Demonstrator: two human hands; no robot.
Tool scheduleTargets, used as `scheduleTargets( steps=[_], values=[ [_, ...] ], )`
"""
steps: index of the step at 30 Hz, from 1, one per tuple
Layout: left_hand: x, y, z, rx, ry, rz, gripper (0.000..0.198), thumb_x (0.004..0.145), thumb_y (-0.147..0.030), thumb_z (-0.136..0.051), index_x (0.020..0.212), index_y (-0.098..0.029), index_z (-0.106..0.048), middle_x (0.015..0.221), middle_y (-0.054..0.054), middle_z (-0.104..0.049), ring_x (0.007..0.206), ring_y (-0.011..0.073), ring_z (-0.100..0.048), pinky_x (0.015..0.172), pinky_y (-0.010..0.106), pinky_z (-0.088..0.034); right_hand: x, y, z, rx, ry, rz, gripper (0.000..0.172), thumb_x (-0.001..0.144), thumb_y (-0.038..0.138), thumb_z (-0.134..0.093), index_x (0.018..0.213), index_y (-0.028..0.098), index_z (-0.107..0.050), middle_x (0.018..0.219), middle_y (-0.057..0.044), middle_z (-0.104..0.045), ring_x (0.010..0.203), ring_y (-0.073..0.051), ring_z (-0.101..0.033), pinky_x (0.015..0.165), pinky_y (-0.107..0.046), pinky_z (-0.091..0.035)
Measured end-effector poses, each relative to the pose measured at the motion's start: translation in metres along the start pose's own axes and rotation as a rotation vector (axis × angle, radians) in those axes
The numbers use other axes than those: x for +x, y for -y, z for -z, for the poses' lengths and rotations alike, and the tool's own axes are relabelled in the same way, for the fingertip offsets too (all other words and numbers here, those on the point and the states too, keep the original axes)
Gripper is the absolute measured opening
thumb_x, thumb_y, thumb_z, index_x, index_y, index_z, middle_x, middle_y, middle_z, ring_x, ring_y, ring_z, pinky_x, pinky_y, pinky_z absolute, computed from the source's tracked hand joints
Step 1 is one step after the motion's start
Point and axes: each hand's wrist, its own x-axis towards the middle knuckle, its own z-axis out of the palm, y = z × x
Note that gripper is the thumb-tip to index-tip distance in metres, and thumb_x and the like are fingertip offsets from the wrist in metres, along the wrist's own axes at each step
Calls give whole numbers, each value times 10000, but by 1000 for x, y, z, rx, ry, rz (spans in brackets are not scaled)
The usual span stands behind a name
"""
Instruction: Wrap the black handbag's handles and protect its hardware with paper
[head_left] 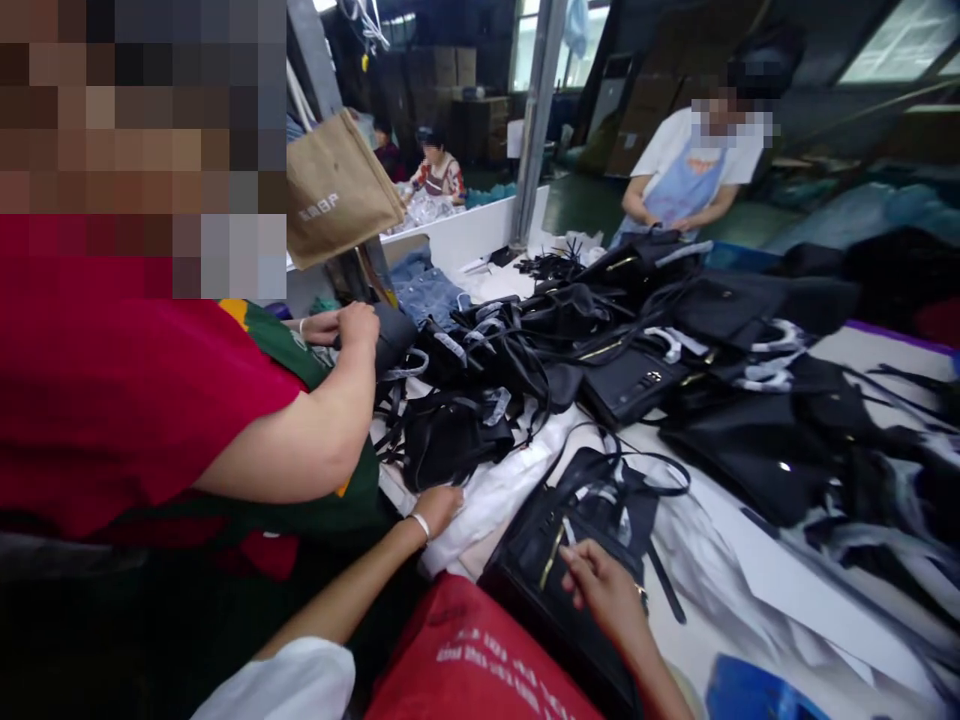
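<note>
A black handbag (pixel 525 570) lies on the table in front of me, with a gold zip and thin straps on top. Over its zip side is my right hand (pixel 604 590), thumb and fingers drawn together beside a small pale strip (pixel 568 532); what they pinch, if anything, I cannot make out. To the left, my left hand (pixel 439 510) is closed at the edge of crumpled white sheet material (pixel 499 490). A smaller black bag (pixel 450 440) rests just beyond that hand.
Black bags (pixel 630 380) with wrapped handles are heaped across the table. Close on my left, a co-worker in a red shirt (pixel 135 400) handles a dark piece. Another person (pixel 690 170) stands at the far end. A red printed apron (pixel 480 660) and a blue object (pixel 757 690) are nearest me.
</note>
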Motion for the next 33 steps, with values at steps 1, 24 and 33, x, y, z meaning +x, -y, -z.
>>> scheduleTargets(
  steps=[1,24,33],
  values=[
    [2,1,5,64,-12,-20,149,794,-214,-558,653,-174,-581,734,52,-627,833,201,-587,756,282,-379,1,5,-2,10,8,0,391,850,564,-414,737,208,-531,564,18,-639,439,-123,-549,502,-229,-403],
    [23,-104,23,-42,95,-757,301,926,-288,-354,1032,-200,-622,1066,59,-640,1031,172,-554,924,283,-392,54,45,-76,88,6,-58,168,870,275,-411,868,167,-540,702,-30,-647,547,-125,-589,526,-218,-416],
    [52,-57,-3,377,263,-808,448,926,-369,-341,671,-166,-648,667,66,-641,707,182,-562,747,289,-390,41,47,-76,-357,205,65,143,850,202,-444,884,183,-582,820,-48,-685,734,-158,-614,611,-220,-344]
  ],
)
